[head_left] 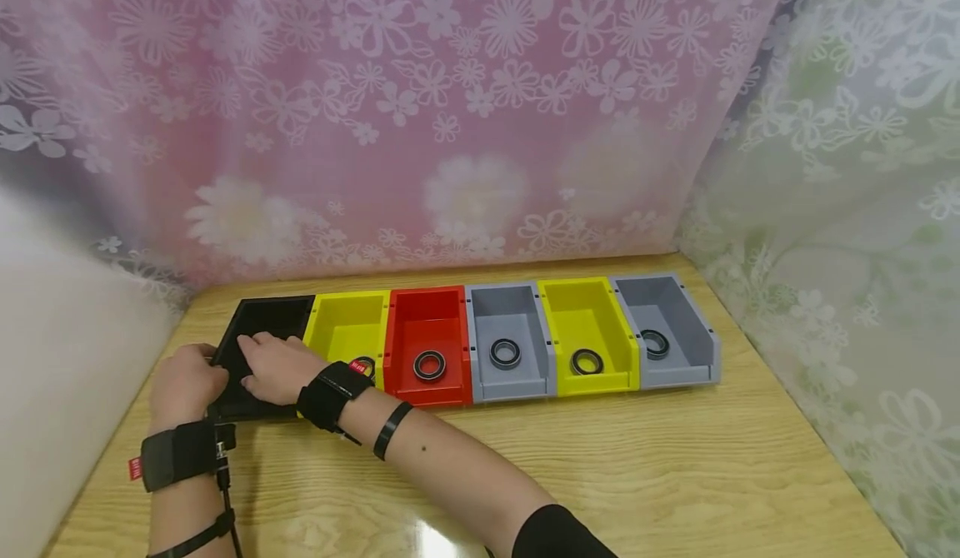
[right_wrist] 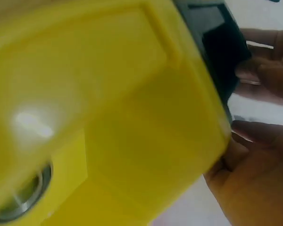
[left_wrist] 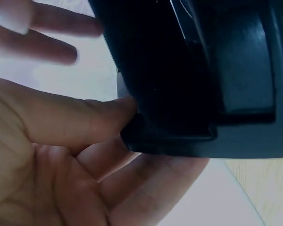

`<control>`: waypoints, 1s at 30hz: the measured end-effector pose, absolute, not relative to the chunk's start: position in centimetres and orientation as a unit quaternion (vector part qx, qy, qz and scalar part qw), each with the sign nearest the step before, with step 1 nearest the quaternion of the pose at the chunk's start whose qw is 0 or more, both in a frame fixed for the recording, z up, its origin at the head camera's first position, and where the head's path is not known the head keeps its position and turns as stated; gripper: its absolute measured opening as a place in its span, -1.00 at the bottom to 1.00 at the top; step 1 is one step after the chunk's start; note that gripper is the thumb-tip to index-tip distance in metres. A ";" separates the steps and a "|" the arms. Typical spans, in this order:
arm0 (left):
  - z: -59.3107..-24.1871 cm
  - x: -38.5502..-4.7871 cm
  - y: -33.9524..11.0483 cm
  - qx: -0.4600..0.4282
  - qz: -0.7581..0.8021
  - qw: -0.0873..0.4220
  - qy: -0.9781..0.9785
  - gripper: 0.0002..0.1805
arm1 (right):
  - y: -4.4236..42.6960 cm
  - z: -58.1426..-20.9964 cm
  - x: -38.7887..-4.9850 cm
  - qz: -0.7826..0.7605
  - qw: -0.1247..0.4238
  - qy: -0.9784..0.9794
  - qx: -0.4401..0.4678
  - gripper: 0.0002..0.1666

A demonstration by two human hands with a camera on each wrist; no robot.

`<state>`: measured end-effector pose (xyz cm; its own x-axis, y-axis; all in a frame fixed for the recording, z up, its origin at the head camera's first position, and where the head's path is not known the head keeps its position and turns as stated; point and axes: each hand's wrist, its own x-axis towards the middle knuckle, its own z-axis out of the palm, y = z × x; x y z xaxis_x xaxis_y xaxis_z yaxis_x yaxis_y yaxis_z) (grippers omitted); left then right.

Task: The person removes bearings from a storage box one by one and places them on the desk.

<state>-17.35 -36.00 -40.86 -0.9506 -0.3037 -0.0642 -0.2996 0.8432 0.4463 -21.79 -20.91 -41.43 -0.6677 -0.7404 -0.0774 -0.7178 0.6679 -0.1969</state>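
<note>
In the head view, a black bin (head_left: 270,315) forms the left end of a row of joined open-front bins. My left hand (head_left: 183,383) grips its left wall; the left wrist view shows the thumb on one side and fingers (left_wrist: 155,183) beneath. My right hand (head_left: 281,366) reaches over the black bin, index finger and thumb stretched left and apart. In the right wrist view it lies near the edge where black meets the yellow bin (right_wrist: 146,113); whether it presses that edge is unclear. A bearing (head_left: 364,366) in this yellow bin is partly covered by the wrist strap.
Rightward stand a red bin (head_left: 429,308), a grey bin (head_left: 504,304), another yellow bin (head_left: 581,300) and another grey bin (head_left: 652,296), each with one bearing. Below is a wooden table (head_left: 637,475); a flowered curtain (head_left: 450,125) hangs behind. A cable (head_left: 225,479) runs along the left forearm.
</note>
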 end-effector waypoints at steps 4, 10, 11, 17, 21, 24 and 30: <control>-40.8 -17.3 -36.1 0.156 -0.232 0.008 -0.960 -0.45 | -21.8 -42.1 -21.7 -0.042 0.053 0.912 -0.405 -0.32; -40.9 -17.4 -36.2 0.152 -0.227 0.013 -0.962 -0.45 | -22.6 -42.9 -21.5 0.020 -0.032 0.912 -0.408 -0.70; -41.0 -17.4 -36.2 0.154 -0.227 0.011 -0.962 -0.44 | -22.6 -43.0 -21.5 0.027 -0.040 0.912 -0.407 -0.75; -41.2 -17.3 -36.1 0.155 -0.231 0.002 -0.960 -0.43 | -23.0 -43.4 -21.5 0.034 -0.029 0.916 -0.399 -0.88; -41.2 -17.3 -36.0 0.156 -0.231 0.004 -0.960 -0.43 | -23.4 -43.9 -21.6 0.051 -0.037 0.914 -0.401 -0.83; -41.1 -17.3 -36.0 0.158 -0.233 0.003 -0.960 -0.43 | -23.7 -44.3 -21.6 0.066 -0.050 0.914 -0.397 -0.81; -40.9 -17.3 -35.9 0.160 -0.232 0.005 -0.959 -0.43 | -24.4 -44.7 -21.6 0.090 -0.053 0.918 -0.383 -0.85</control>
